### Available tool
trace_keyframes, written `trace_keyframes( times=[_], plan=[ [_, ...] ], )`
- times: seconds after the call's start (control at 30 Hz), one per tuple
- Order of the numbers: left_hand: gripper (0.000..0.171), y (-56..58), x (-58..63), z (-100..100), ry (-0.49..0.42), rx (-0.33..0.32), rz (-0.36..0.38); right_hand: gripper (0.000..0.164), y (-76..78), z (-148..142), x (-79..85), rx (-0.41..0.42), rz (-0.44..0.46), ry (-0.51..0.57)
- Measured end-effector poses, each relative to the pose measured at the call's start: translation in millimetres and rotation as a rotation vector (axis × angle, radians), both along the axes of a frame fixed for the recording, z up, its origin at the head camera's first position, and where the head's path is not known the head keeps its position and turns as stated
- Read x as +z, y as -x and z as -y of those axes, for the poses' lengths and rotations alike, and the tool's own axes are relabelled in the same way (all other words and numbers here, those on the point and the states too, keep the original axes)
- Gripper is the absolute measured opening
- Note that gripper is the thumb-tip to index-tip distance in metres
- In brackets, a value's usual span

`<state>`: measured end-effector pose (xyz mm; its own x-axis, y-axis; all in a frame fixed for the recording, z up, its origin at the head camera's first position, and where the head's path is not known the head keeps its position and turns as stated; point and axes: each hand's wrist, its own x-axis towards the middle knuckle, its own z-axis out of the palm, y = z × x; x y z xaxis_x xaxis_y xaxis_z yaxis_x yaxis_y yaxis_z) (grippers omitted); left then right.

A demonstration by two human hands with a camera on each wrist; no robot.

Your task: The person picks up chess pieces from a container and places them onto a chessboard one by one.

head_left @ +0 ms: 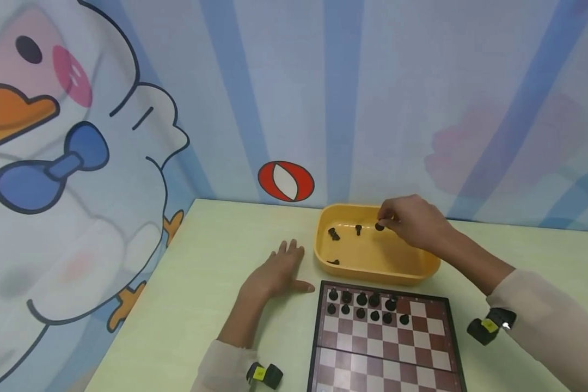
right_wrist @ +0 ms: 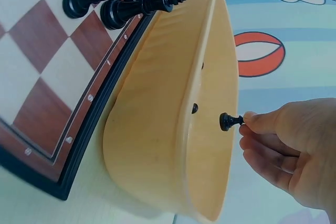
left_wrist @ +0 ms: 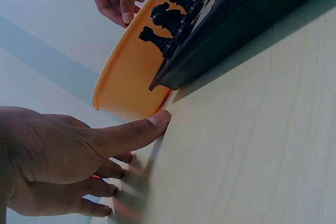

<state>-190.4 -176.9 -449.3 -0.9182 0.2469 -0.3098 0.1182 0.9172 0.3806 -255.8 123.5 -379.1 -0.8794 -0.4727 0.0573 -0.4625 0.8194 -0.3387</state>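
Observation:
Over the yellow plastic tray (head_left: pixel 367 269), my right hand (head_left: pixel 416 222) pinches a small black chess piece (right_wrist: pixel 227 121) by its top between thumb and fingertips, base pointing away from the fingers. Several other black pieces (head_left: pixel 334 234) lie loose in the tray. My left hand (head_left: pixel 276 274) rests on the table left of the tray, fingers spread and thumb pointing toward the chessboard (head_left: pixel 360 345). On the board's far side, black chess pieces (head_left: pixel 361 299) stand upright in two rows, filling the left part; the far row's right squares are bare.
The tray stands just beyond the board, close to the wall (head_left: pixel 294 98) at the table's back. Pale tabletop (head_left: pixel 235 234) stretches to the left of the board. Cartoon figures cover the wall, including a red and white ball (head_left: pixel 286 181).

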Motion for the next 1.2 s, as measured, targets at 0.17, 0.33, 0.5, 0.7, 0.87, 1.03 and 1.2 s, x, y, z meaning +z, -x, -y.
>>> trace_keyframes(
  times=[0.17, 0.33, 0.5, 0.7, 0.87, 1.03, 1.2],
  plan=[
    [0.099, -0.6, 0.2, -0.3, 0.012, 0.009, 0.001, 0.01, -9.3, -12.2, 4.6, 0.006, 0.006, 0.022],
    [0.098, -0.9, -0.1, 0.4, 0.007, 0.012, -0.004, 0.008, -17.4, -19.3, 9.8, 0.022, -0.011, 0.036],
    [0.098, -1.9, -1.2, 1.7, 0.006, 0.004, 0.006, 0.006, -25.9, -25.1, 13.2, 0.029, -0.012, 0.042],
    [0.098, -2.9, -1.3, 2.7, -0.004, -0.008, 0.002, 0.007, -37.1, -32.2, 19.8, 0.039, -0.027, 0.058],
    [0.098, -2.7, -0.9, 2.5, 0.0, 0.0, 0.001, 0.008, -43.2, -36.0, 23.8, 0.059, -0.039, 0.079],
    [0.098, -1.6, -1.6, 1.0, -0.003, 0.0, 0.0, 0.008, -52.9, -43.1, 25.7, 0.054, -0.039, 0.087],
    [0.098, -0.3, -2.1, -0.1, 0.006, 0.005, 0.004, 0.009, -61.7, -50.9, 26.0, 0.057, -0.035, 0.113]
  ],
)
